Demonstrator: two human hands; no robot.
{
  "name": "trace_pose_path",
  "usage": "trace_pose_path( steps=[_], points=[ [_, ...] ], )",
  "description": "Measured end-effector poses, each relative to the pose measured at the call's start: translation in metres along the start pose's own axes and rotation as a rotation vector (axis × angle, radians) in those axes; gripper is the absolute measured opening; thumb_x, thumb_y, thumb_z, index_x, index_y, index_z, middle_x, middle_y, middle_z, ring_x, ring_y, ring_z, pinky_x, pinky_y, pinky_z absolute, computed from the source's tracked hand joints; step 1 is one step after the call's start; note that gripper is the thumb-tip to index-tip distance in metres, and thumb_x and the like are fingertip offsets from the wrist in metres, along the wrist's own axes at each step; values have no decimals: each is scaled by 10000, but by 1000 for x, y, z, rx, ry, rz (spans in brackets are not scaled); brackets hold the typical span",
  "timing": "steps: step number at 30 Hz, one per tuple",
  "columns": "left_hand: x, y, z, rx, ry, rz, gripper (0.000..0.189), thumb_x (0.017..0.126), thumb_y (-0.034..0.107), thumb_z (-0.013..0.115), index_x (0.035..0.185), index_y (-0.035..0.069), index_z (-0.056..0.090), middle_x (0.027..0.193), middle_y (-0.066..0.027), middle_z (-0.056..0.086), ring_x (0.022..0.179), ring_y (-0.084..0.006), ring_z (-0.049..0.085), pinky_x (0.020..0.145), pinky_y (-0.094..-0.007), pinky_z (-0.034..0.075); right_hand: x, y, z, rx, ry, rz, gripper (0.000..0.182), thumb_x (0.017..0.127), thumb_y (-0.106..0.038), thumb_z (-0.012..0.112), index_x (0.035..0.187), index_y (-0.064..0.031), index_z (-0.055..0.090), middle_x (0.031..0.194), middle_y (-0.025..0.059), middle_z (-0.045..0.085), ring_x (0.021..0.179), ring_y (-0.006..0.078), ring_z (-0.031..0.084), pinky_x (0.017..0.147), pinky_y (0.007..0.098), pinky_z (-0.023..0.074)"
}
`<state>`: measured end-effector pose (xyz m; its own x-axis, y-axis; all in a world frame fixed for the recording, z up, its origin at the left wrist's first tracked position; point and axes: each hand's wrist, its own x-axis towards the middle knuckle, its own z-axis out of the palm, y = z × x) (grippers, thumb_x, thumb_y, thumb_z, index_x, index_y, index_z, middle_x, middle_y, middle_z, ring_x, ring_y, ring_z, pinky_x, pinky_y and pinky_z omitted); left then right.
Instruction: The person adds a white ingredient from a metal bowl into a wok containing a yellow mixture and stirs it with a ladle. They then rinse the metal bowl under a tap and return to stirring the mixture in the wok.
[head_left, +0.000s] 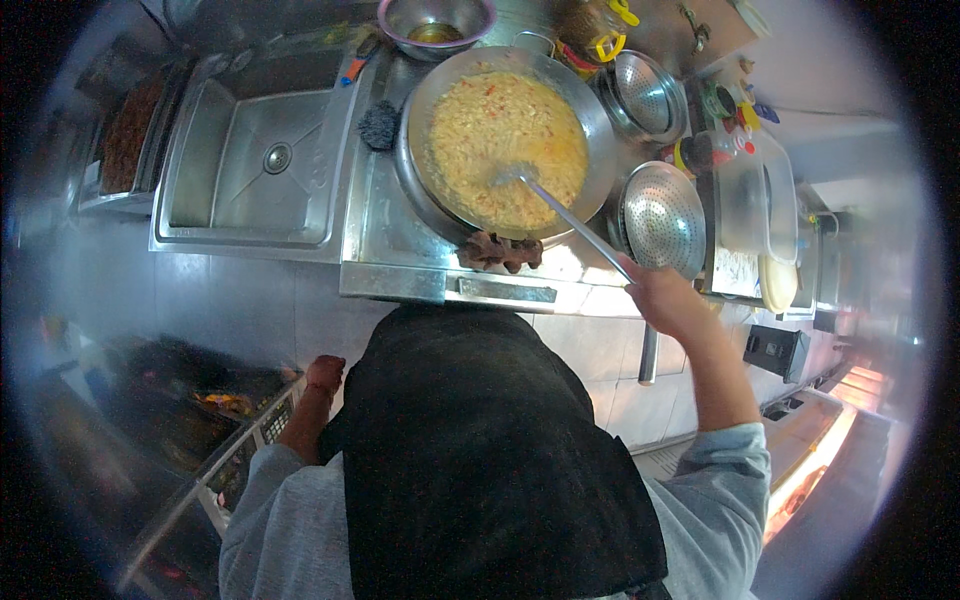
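A large metal wok (600, 161) stands before me on the steel counter, filled with yellow, chunky food (510, 135) with red bits. My right hand (667, 300) is closed around the long handle of a metal ladle or wok spatula (574, 221); its head lies partly sunk in the food. My left hand (325, 373) hangs low at my left side, away from the counter, fingers curled, with nothing seen in it. A dark brown cloth (499, 252) lies against the wok's near rim.
Left of the wok are a steel scouring pad (379, 125) and a steel sink (247, 240). A metal bowl (437, 49) holding liquid stands behind. Perforated strainers (664, 217) and a clear plastic container (780, 202) are at right. Behind my left side runs a metal rail (180, 495).
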<state>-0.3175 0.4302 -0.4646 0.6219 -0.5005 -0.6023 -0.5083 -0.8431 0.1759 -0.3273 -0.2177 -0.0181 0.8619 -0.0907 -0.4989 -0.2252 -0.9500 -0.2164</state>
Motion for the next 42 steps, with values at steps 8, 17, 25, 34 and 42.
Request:
trace_pose_path(
  steps=[8,17,25,34,42],
  points=[
    [-21,3,-9,-88,122,45,62,698,80,621,749,111,608,823,-120,646,865,-353,632,690,-482,520,97,-31,67,50,43,194,490,942,-205,518,1411,-97,431,908,298,636,864,440,632,782,478,499],
    [-5,7,-13,-1247,-138,-684,85,737,87,620,811,130,628,855,-104,653,872,-338,636,688,-461,533,36,-24,68,82,270,-193,530,889,-158,596,1397,-107,456,1049,285,628,934,425,629,835,458,493],
    [2,-1,-13,-39,107,47,120,710,46,622,802,123,616,828,-109,637,873,-354,619,696,-467,526,-27,-9,-10,-61,-32,2,521,854,-106,638,1356,-65,503,1035,241,626,995,399,609,857,445,484],
    [-4,-12,21,-24,144,80,68,722,90,625,779,123,608,797,-110,635,810,-349,620,660,-468,504,46,-4,41,117,-6,104,486,890,-155,610,1364,-116,512,849,208,654,804,347,650,760,402,503],
    [-14,10,-14,-1114,-88,-607,123,806,177,565,704,112,584,728,-87,627,680,-325,606,548,-430,442,46,-32,62,385,230,98,484,896,-117,585,1374,-93,512,824,90,641,713,141,587,707,287,500]
  ],
)
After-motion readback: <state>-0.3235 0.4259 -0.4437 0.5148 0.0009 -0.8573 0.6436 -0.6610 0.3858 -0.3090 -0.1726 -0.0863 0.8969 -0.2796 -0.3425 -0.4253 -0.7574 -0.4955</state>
